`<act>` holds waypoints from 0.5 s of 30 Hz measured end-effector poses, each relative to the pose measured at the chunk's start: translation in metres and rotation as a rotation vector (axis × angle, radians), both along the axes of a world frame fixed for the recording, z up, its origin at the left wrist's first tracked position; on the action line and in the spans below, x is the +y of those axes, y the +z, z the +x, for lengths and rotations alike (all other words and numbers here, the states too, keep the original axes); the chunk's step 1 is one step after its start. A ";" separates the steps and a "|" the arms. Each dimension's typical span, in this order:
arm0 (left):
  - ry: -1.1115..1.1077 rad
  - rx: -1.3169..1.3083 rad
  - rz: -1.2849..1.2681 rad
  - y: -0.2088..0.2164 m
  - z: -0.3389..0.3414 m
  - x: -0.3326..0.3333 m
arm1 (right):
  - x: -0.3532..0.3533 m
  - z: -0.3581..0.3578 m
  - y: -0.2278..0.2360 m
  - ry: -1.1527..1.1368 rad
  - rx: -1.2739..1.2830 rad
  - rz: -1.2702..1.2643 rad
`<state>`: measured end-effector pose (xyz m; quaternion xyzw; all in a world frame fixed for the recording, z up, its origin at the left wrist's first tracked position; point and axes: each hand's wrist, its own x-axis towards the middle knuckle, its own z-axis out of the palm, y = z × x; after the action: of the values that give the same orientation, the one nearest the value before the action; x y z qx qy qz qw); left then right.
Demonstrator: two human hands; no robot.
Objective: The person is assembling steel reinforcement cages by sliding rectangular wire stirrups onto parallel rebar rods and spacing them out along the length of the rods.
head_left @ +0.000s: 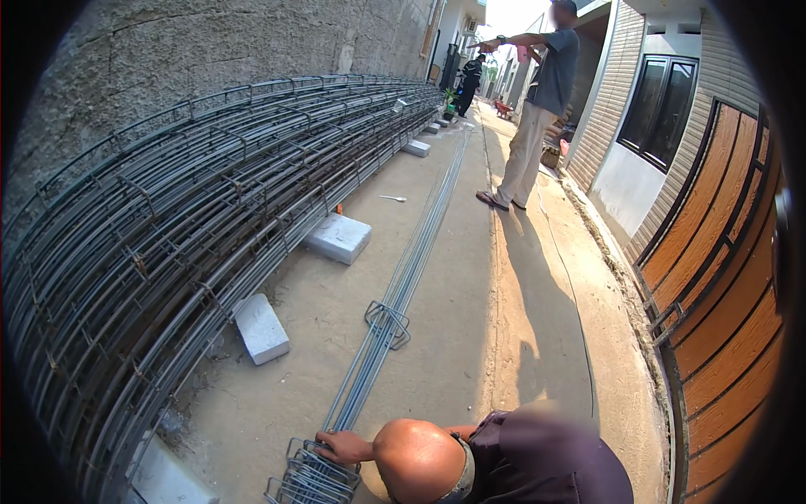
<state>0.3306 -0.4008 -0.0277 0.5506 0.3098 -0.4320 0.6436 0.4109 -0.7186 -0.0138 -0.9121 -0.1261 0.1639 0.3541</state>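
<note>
Neither of my hands shows. At the lower edge a crouching person in a dark purple top (579, 470) has a bare knee (420, 458) raised. That person's hand (342, 447) rests on a heap of bent steel stirrups (311, 480); whether the fingers grip one is unclear. Long thin steel rods (411, 269) run from the heap up the middle of the lane. Two loose stirrups (388, 324) encircle the rods partway along.
Stacked rebar cages (193, 202) line the rough wall on the left, raised on pale blocks (338, 238). A standing person (546, 101) in a grey shirt holds an arm out, and another (470, 84) is farther back. A cable (575, 294) lies near the wooden gate (722, 336).
</note>
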 end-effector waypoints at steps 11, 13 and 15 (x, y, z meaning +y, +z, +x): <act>-0.041 -0.013 0.012 0.007 0.000 0.000 | 0.000 -0.002 0.000 -0.011 -0.059 0.029; -0.046 -0.016 0.027 0.008 0.000 0.000 | 0.000 -0.002 0.000 -0.008 -0.059 0.048; -0.056 -0.012 0.029 0.008 0.000 0.000 | 0.000 -0.002 0.000 -0.020 -0.021 0.010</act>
<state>0.3303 -0.4012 -0.0194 0.5709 0.2965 -0.4420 0.6252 0.4091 -0.7183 -0.0135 -0.9131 -0.1215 0.1503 0.3590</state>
